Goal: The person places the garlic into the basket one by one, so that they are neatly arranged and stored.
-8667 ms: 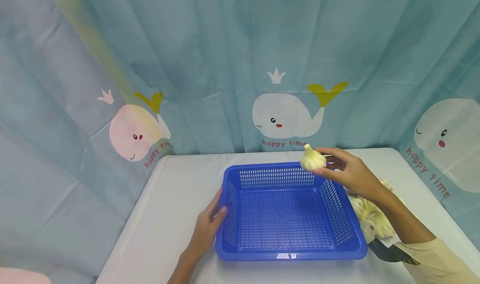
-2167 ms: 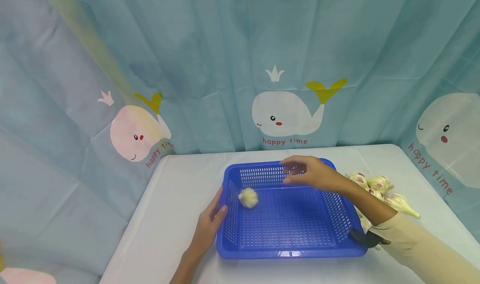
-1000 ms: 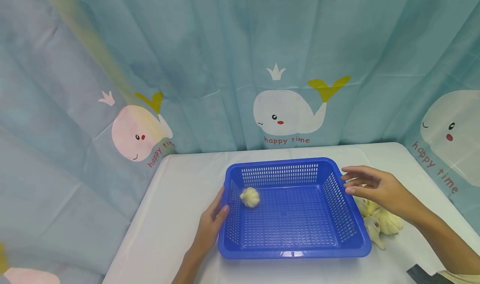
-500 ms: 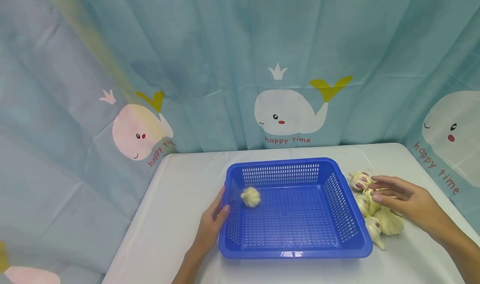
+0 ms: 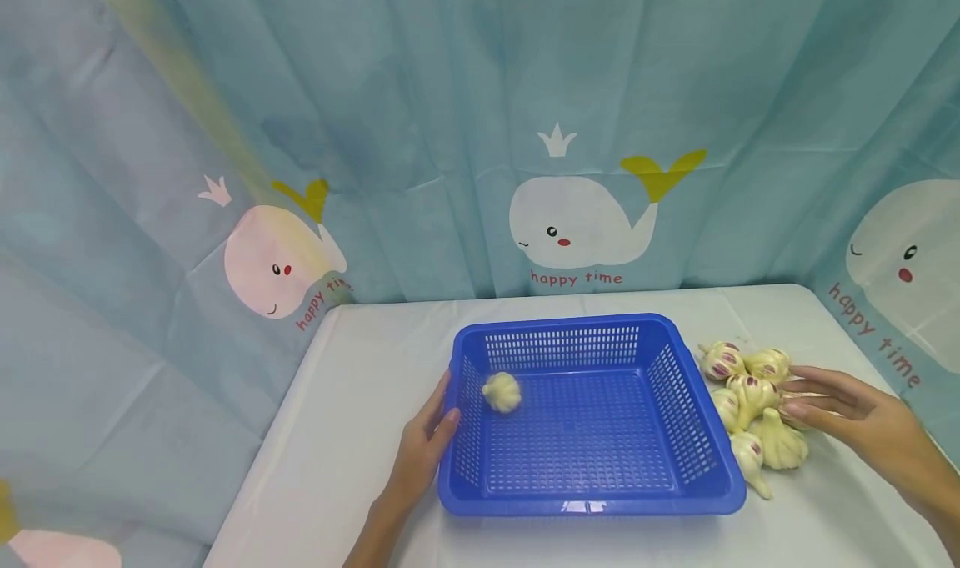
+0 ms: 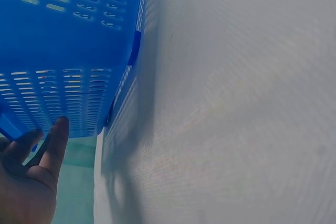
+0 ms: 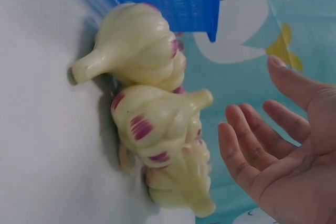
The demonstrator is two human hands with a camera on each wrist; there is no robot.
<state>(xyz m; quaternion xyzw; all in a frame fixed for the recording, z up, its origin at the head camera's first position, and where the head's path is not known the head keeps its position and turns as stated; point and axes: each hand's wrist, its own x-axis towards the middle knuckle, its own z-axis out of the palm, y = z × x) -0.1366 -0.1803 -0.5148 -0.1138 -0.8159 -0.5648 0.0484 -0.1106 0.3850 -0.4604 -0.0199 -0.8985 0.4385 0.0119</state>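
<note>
My left hand [image 5: 422,444] rests against the left side of a blue plastic basket [image 5: 573,508]. Its thumb lies at the rim, and in the left wrist view straight fingers [image 6: 59,135] touch the slotted outer wall. One pale garlic bulb [image 5: 502,393] sits inside the basket near that side. To the basket's right lies a pile of garlic bulbs [image 5: 752,394], some with purple patches. Beside the pile's right edge my right hand [image 5: 873,422] hovers with its fingers loosely spread. In the right wrist view, a gap separates it from the nearest garlic bulbs [image 7: 157,121].
A white-covered table [image 5: 352,376] carries everything. Behind it hangs a blue-green curtain [image 5: 442,134] with whale prints, which also runs along the left and right sides. The basket's right wall [image 5: 686,414] stands between its inside and the garlic pile.
A garlic bulb that my right hand held earlier now lies in the basket. The emptied right hand has moved right, past the rim, to the pile's far side. My left hand has stayed put.
</note>
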